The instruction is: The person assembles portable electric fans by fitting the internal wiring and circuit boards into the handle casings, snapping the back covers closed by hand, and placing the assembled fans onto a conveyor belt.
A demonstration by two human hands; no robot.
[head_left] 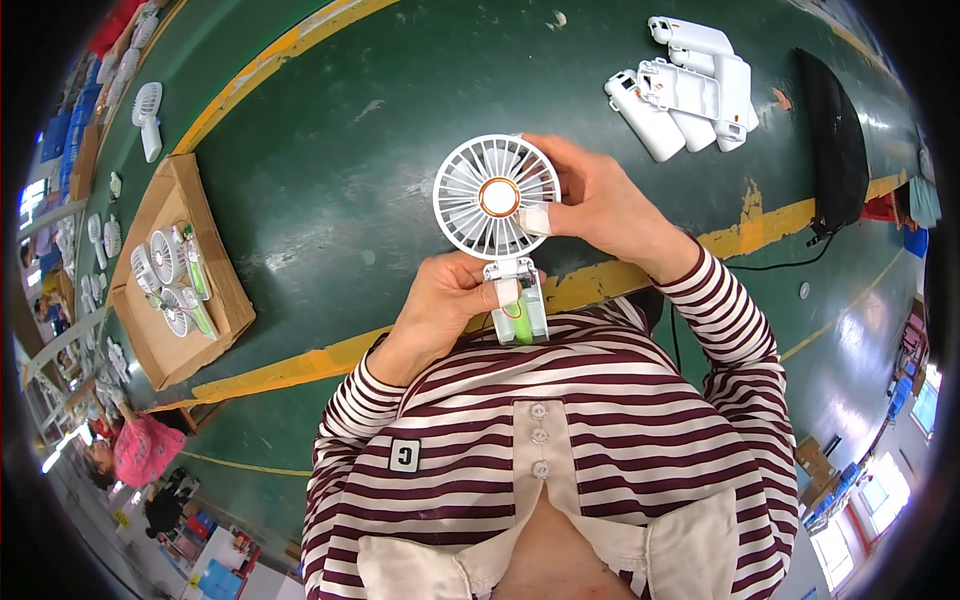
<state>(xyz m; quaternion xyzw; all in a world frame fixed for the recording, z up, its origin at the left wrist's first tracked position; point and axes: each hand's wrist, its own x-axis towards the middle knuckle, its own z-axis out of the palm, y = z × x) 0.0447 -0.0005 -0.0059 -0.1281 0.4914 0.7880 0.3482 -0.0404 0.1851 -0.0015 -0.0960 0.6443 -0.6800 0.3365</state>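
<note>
Between my hands is a white handheld fan (462, 190) with a round slatted grille and an orange ring about its hub. My right hand (610, 205) grips the rim of the fan head at its right side, thumb on the grille. Lower down, my left hand (440, 305) pinches the fan's opened handle near its hinge, with the thumb across it. Inside the handle a green battery cell (521, 325) shows, with a thin red wire beside it. Both hands have pale tape around the thumb. My left fingers behind the handle are mostly hidden.
A cardboard tray (225, 270) with several fan heads and green cells lies at the left. White handle casings (650, 125) are piled at the far right, beside a black cloth-like object (832, 140). Another fan (148, 120) lies far left. A person in pink (145, 450) is at lower left.
</note>
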